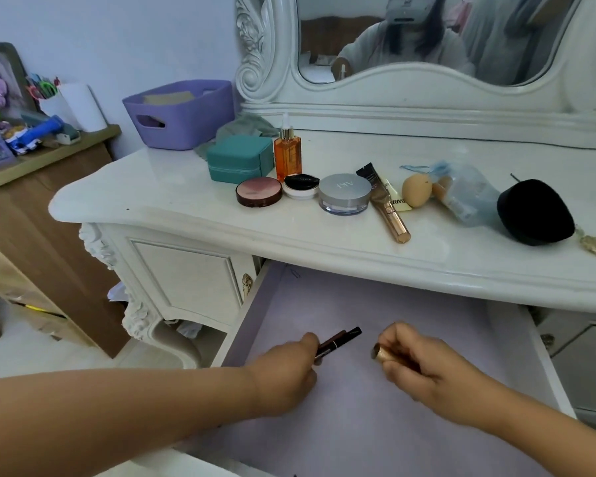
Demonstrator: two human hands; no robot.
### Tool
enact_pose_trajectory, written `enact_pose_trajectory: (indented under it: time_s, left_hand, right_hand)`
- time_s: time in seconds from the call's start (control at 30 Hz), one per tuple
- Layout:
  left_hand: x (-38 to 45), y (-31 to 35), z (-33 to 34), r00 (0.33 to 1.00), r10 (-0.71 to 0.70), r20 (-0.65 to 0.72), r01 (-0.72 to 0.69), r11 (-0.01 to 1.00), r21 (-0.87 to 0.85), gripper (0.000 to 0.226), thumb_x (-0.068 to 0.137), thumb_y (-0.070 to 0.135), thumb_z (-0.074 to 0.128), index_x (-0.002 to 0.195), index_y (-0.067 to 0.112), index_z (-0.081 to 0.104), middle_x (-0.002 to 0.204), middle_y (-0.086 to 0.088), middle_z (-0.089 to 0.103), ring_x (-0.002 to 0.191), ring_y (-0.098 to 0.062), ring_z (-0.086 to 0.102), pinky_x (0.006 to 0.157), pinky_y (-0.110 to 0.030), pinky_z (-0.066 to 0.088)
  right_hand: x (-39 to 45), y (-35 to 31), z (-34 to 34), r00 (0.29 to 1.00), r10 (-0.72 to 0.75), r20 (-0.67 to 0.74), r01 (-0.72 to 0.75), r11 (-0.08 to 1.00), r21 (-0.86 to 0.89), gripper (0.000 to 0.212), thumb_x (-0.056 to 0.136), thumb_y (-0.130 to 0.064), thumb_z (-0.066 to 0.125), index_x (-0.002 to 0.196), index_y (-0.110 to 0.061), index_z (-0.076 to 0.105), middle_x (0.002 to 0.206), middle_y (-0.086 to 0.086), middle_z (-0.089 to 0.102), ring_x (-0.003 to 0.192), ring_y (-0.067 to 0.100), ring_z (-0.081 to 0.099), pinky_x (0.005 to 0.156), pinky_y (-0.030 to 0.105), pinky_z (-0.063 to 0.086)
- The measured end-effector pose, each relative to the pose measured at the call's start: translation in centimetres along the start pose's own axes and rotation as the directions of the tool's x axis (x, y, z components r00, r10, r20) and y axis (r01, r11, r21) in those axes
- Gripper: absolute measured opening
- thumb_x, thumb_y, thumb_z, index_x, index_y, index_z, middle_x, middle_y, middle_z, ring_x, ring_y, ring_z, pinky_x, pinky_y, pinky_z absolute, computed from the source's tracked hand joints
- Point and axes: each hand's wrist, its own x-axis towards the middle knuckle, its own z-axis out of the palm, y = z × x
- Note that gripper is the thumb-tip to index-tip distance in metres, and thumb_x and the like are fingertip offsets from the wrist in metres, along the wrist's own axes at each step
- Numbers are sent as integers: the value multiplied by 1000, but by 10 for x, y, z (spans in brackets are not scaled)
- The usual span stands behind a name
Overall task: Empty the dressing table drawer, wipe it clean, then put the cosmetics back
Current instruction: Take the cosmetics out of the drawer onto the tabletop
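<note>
The drawer [358,304] is pulled out, lined in pale purple, with its liner bare around my hands. My left hand [286,370] grips two dark slim cosmetic pencils [341,339] above the liner. My right hand [424,366] holds a gold tube [381,352] in curled fingers. On the tabletop lie a pink compact [258,191], a black-lidded cushion compact [301,186], a silver-lidded powder jar [344,193], an orange serum bottle [287,151], a rose-gold tube [391,215], a beige sponge [417,190], a clear bag [461,194] and a black puff [535,211].
A teal case [238,158], a grey cloth [245,127] and a purple basket [179,113] stand at the back left of the white tabletop [152,187]. A mirror [427,36] rises behind. A wooden shelf [31,160] with clutter stands to the left.
</note>
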Motion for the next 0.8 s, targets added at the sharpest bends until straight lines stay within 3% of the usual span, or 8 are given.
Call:
enact_pose_trajectory:
  time_s: [0.1,0.2,0.27,0.47,0.53,0.63,0.73,0.8]
  left_hand:
    - [-14,10,-28,992,98,-83,-107,989,-106,19,96,17,32,111,20,42,72,9,41,57,-7,39,51,-20,31]
    - [-23,20,-57,965,165,-204,-201,964,-171,17,96,17,32,105,27,43,65,5,41,50,-10,34,50,-23,33]
    - [-24,28,-75,935,185,-303,-261,936,-235,17,96,16,34,103,28,44,64,2,43,52,-10,35,50,-25,35]
    - [1,63,-118,863,148,-483,-303,917,-260,15,98,38,33,102,31,45,70,3,48,62,-12,44,60,-30,39]
    - [20,74,-123,842,146,-519,-273,946,-177,25,100,34,28,112,23,47,78,-3,52,69,-19,49,66,-35,41]
    - [49,82,-118,831,97,-548,-82,995,51,33,100,25,28,130,14,36,101,-12,47,79,-30,52,70,-38,43]
    - [67,85,-111,828,46,-559,60,983,171,47,97,17,33,143,16,20,126,-11,36,87,-31,55,67,-34,41]
    - [73,89,-107,802,51,-596,79,979,190,52,96,16,35,145,18,16,131,-8,32,86,-28,53,64,-33,37]
  right_hand:
    - [-2,-21,-18,993,-90,-72,87,995,-40,15,90,-26,51,82,-37,45,67,-11,51,57,4,40,54,19,37]
    - [-2,-43,-36,971,-140,-192,135,990,-38,4,82,-42,49,85,-38,48,71,-8,54,59,5,43,54,21,39]
    - [1,-55,-47,949,-142,-280,139,990,-32,4,85,-39,52,86,-36,50,73,-6,57,57,4,44,52,20,40]
    - [24,-65,-80,764,-85,-640,36,995,-89,6,86,-29,58,88,-24,55,75,2,67,73,22,60,63,31,44]
    - [32,-61,-89,703,-61,-709,-45,991,-130,12,85,-29,60,91,-19,58,74,1,65,69,20,59,63,31,44]
    - [42,-53,-96,686,-33,-727,-177,961,-211,19,84,-30,62,98,-17,61,72,-5,60,67,15,55,61,29,41]
    - [53,-45,-97,686,-21,-727,-275,918,-287,25,86,-32,58,106,-18,61,94,1,67,86,23,60,71,33,45]
    - [61,-41,-97,693,-27,-720,-321,883,-342,27,89,-30,52,113,-18,56,112,2,64,98,25,58,74,33,44]
